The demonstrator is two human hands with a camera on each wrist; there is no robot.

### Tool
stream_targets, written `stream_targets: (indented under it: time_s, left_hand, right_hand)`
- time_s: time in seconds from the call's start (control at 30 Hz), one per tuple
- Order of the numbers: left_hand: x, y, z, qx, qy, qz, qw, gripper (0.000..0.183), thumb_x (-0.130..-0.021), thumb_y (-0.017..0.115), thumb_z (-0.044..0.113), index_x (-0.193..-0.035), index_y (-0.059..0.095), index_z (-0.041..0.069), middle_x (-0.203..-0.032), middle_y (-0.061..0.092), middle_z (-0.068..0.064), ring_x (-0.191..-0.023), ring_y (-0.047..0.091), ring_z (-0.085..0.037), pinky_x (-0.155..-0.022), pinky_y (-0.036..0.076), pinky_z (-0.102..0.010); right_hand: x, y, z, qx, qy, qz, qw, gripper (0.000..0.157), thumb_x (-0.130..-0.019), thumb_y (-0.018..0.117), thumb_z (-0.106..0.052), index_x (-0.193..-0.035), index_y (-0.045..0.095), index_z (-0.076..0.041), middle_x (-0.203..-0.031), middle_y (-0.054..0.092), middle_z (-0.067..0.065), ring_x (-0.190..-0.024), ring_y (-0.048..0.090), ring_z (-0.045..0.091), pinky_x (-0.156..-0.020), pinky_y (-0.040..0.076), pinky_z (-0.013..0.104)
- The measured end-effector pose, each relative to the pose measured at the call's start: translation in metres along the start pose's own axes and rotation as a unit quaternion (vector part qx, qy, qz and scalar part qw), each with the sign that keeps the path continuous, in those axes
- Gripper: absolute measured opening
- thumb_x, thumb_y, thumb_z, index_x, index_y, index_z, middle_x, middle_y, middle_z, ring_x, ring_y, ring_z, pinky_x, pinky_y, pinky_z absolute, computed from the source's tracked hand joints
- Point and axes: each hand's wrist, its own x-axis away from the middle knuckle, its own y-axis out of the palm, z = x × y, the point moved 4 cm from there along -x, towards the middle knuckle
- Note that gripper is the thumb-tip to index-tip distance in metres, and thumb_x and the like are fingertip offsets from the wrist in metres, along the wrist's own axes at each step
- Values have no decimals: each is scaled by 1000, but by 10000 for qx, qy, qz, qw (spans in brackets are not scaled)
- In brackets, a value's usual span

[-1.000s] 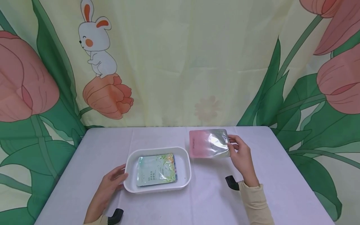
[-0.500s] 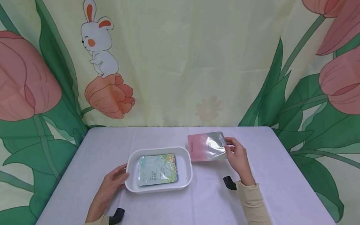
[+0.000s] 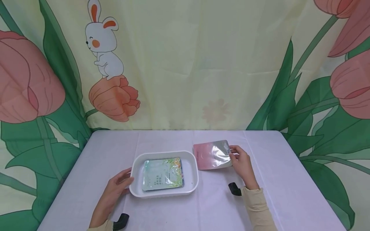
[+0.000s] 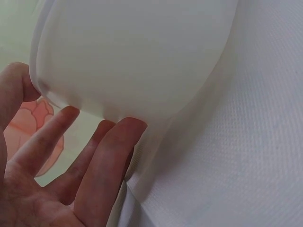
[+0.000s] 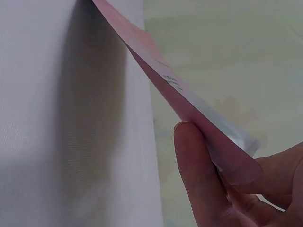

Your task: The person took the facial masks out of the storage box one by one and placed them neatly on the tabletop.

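A pink-and-silver foil packet (image 3: 212, 155) is pinched at its silver end by my right hand (image 3: 242, 162), thumb on one face and fingers on the other. In the right wrist view the packet (image 5: 165, 90) slants above the table, its shadow on the cloth. Its pink end comes right up to the far right corner of a white plastic tray (image 3: 192, 179). Inside the tray lies a pale green packet with a leafy print (image 3: 162, 174), another packet's edge peeking from under it. My left hand (image 3: 114, 186) holds the tray's left end, thumb at the rim, fingertips against the outer wall (image 4: 132, 61).
A white cloth covers the table (image 3: 162, 211). Behind its far edge hangs a curtain (image 3: 179, 64) printed with tulips and a rabbit. Black curved pieces (image 3: 234, 189) stick out at both wrists beside the beige sleeves.
My right hand has drawn the pink-and-silver packet nearer to me, down from the table's far edge and close to the tray's corner. The left hand keeps its hold on the tray.
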Motion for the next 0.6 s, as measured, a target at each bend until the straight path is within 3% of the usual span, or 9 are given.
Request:
stream_targets:
  time_s: [0.27, 0.6]
  left_hand:
    - [-1, -1, 1, 62, 92, 6, 9999, 69, -89, 72, 43, -147, 46, 17, -147, 49, -19, -125, 57, -32, -90, 58, -38]
    - [-1, 1, -1, 28, 57, 48, 10000, 68, -90, 71, 43, -147, 46, 16, -148, 48, -19, -125, 57, -33, -92, 57, -41]
  right_hand:
    - [-5, 9, 11, 58, -30, -57, 10000, 31, -95, 55, 6, -126, 58, 5, -112, 65, 27, -100, 67, 39, -77, 57, 28]
    - [-7, 16, 18, 159, -34, -262, 9995, 30, -96, 57, 2, -126, 59, 5, -112, 65, 26, -100, 68, 40, -80, 58, 36]
